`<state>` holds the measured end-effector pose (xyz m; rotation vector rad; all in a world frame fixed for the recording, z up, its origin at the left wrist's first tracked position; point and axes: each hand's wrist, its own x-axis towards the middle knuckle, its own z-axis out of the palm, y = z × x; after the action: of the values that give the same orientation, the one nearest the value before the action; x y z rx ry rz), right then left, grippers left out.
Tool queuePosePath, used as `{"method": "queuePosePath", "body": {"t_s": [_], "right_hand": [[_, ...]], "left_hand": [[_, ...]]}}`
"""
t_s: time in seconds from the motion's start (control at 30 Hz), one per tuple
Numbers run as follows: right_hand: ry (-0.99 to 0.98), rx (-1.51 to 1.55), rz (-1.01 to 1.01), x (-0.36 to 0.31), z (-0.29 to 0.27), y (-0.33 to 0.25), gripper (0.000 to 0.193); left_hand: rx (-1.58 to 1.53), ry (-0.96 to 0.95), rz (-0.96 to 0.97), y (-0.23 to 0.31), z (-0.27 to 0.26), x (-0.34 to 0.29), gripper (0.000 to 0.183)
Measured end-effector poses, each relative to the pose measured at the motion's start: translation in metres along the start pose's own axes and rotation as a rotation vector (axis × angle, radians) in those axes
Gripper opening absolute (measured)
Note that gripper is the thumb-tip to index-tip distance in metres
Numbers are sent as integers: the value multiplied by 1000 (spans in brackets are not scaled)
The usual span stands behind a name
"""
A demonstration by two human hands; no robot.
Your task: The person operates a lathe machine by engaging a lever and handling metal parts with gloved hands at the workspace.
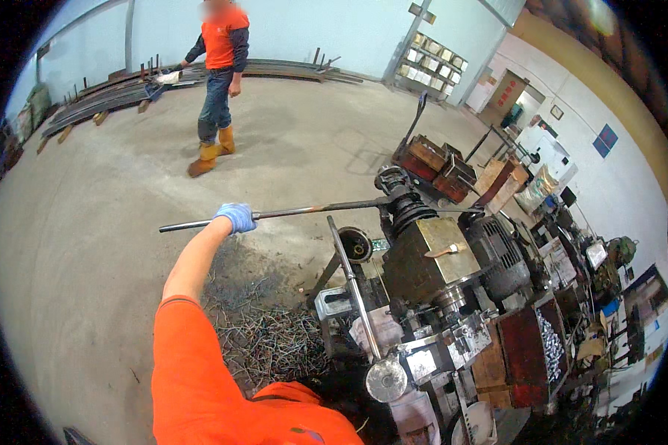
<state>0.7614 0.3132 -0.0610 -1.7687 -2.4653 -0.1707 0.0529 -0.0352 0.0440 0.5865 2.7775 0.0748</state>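
My left hand [236, 217], in a blue and white glove, is closed around a long metal lever [304, 211]. The lever runs from its free end at the left to the shaft end of a greasy machine [430, 252]. A second metal handle [355, 285] slants up from a round hub [387, 380] at the near end of the machine. On top of the machine's box-shaped housing lies a paintbrush [444, 251]. An electric motor [499, 248] sits to the right of the housing. My right hand is not in view.
Metal shavings [267, 337] are heaped on the floor beside the machine. A box of small metal parts [551, 345] stands at right. Beyond, a person [223, 74] in an orange top stands by long metal bars [297, 70]. Wooden boxes [434, 165] are behind the machine.
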Motion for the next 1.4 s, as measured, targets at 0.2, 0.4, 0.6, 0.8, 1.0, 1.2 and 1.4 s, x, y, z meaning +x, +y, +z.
{"method": "queuePosePath", "body": {"t_s": [0.2,0.4,0.6,0.8,1.0,1.2,1.4], "right_hand": [[-1,-27,40,2,2,25,42],[2,-89,164,-4,2,88,44],[-66,-161,521,-54,-15,218,46],[-12,-214,666,-67,-23,267,43],[-182,-128,871,-63,-68,222,45],[-169,-261,883,-70,-61,228,45],[-260,-243,929,-63,-59,231,53]], "left_hand": [[5,11,-15,1,2,-2,36],[-1,43,-8,4,8,-1,35],[13,149,55,12,13,2,37],[-409,492,293,36,39,-7,41],[-118,136,516,95,232,58,46],[150,-145,611,208,293,63,43],[367,-44,803,215,267,97,26]]}}
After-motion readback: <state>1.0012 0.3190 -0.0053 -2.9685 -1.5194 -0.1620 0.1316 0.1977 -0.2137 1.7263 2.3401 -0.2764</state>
